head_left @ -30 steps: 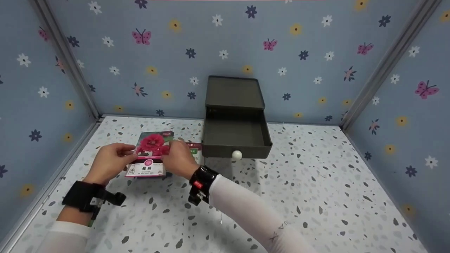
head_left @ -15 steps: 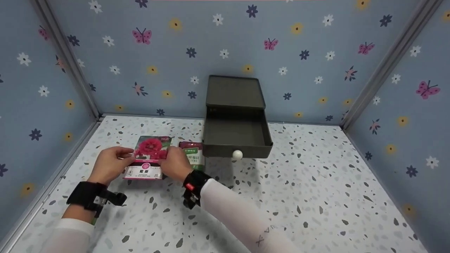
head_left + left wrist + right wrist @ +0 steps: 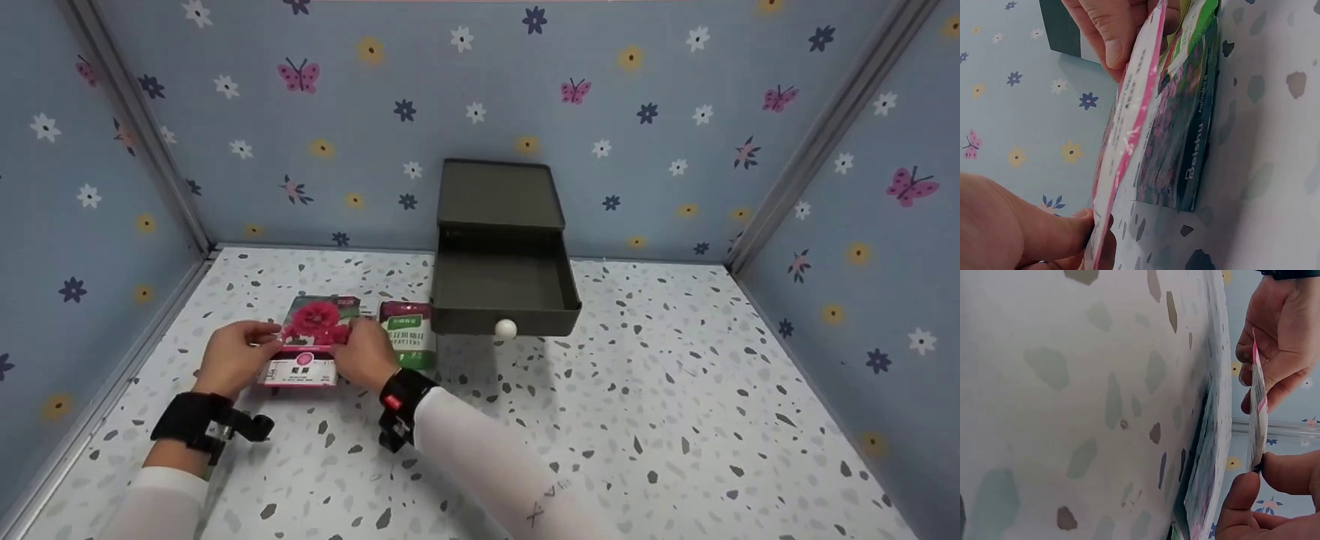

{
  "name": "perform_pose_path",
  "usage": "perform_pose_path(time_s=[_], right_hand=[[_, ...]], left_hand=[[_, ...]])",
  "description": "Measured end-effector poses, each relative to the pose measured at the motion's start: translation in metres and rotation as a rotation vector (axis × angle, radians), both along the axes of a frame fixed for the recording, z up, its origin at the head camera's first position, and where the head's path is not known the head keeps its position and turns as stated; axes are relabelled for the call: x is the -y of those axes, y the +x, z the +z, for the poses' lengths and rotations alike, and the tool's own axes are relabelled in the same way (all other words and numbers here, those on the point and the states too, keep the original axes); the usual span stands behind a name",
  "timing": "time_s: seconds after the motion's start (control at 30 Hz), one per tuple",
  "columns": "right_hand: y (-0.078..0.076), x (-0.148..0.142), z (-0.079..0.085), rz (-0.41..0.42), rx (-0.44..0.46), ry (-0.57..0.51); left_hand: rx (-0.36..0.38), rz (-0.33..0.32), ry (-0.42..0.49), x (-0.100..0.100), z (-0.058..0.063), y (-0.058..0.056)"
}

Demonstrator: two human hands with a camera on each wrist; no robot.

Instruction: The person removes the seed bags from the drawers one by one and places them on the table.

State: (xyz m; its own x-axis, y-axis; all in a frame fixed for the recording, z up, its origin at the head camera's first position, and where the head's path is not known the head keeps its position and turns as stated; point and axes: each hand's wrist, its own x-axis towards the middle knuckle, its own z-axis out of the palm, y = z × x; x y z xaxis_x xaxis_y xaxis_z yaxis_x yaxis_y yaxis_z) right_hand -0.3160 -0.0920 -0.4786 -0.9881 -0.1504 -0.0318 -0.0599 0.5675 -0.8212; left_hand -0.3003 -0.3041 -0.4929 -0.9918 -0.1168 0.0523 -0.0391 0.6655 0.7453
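A seed packet with a bright pink flower (image 3: 315,321) is held by both hands, tilted just over the table. My left hand (image 3: 234,356) pinches its left edge between thumb and fingers. On the opposite edge, my right hand (image 3: 366,354) pinches it the same way. The left wrist view shows this packet (image 3: 1129,118) nearly edge-on, with a second packet marked Beishu (image 3: 1174,140), printed with purple flowers, lying flat on the table beneath. To the right of my right hand lies a green, white and dark red seed packet (image 3: 409,337).
A dark olive box (image 3: 499,195) stands against the back wall, its drawer (image 3: 506,321) with a white knob (image 3: 506,328) pulled out and nothing seen inside. Flower-patterned panels (image 3: 480,90) enclose the speckled table (image 3: 660,420) at the back and both sides.
Both hands have shifted the pink-flower packet a little left and toward me. More of the green and white packet beside the drawer now shows. The box and drawer have stayed put.
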Motion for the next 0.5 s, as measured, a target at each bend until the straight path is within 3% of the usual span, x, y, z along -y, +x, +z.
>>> perform_pose_path(time_s=[0.5], right_hand=[[-0.0038,0.0049,-0.0086,0.021,0.010,-0.018]], left_hand=[[-0.017,0.003,0.023,0.0077,-0.0052,-0.0011]])
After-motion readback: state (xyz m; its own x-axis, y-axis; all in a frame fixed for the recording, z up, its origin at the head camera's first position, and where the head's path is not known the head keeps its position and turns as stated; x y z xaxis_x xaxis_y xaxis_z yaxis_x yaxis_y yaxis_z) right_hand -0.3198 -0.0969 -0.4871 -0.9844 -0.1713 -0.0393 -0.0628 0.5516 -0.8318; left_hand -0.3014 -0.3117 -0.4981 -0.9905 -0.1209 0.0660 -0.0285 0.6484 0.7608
